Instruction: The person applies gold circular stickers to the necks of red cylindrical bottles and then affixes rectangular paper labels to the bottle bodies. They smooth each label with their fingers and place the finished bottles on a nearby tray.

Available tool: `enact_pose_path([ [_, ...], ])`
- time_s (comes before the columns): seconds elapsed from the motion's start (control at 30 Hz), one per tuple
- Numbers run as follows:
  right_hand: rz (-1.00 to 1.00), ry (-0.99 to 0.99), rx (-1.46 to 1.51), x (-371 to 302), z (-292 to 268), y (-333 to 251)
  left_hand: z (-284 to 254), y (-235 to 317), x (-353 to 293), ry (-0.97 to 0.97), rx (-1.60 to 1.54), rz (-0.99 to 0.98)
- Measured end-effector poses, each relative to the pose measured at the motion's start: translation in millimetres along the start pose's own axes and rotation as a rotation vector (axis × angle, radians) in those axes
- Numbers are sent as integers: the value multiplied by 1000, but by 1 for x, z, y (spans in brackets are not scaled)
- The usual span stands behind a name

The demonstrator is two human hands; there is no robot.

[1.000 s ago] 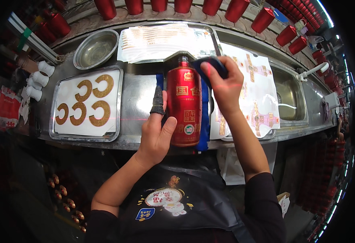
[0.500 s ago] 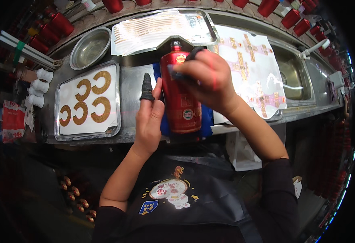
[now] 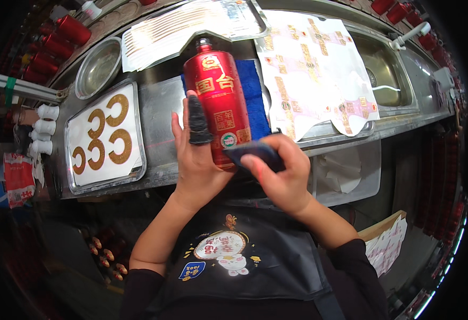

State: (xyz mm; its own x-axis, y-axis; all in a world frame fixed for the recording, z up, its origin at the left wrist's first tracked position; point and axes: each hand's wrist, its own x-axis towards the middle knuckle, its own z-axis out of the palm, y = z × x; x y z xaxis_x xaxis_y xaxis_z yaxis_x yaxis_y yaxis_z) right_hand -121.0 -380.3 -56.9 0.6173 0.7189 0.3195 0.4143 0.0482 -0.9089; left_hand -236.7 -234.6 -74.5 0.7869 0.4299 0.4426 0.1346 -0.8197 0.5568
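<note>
A red bottle (image 3: 212,85) with gold print lies over a blue cloth (image 3: 252,96), its open-looking neck pointing away from me. My left hand (image 3: 196,165) cups its lower left side and base; a black cover (image 3: 197,120) sleeves one finger, and the other fingers are partly hidden. Between the thumb and fingers of my right hand (image 3: 284,176) is a dark blue, flat scraper-like piece (image 3: 263,153). Its edge is at the bottle's lower right, by a small round white-and-green label (image 3: 228,140); whether it touches is unclear.
At left, a metal tray (image 3: 140,160) bears gold C-shaped decals. A metal bowl (image 3: 98,69) and another tray (image 3: 263,21) with striped sheets stand behind. Patterned decal sheets (image 3: 319,74) lie right, before a sink (image 3: 412,98). White spools (image 3: 44,128) stand far left.
My right hand has come down from the bottle's upper part to its base with the flat piece. The bottle has turned, showing more gold print, and my left hand has moved under its lower end.
</note>
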Motion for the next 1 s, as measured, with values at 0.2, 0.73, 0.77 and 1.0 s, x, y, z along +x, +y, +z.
enact_pose_path([
  [0.2,326,193,84,3,-15,25,-3,2,-7,-38,-448,-276],
  [0.73,314,182,-63,27,-17,30,-8,-4,-7,-31,-165,-119],
  [0.77,266,224,79,32,-21,32,-5,-4,-7,-6,-170,-69],
  [1.0,-192,12,-159,96,18,-5,-19,-12,-7,1,-267,-104],
])
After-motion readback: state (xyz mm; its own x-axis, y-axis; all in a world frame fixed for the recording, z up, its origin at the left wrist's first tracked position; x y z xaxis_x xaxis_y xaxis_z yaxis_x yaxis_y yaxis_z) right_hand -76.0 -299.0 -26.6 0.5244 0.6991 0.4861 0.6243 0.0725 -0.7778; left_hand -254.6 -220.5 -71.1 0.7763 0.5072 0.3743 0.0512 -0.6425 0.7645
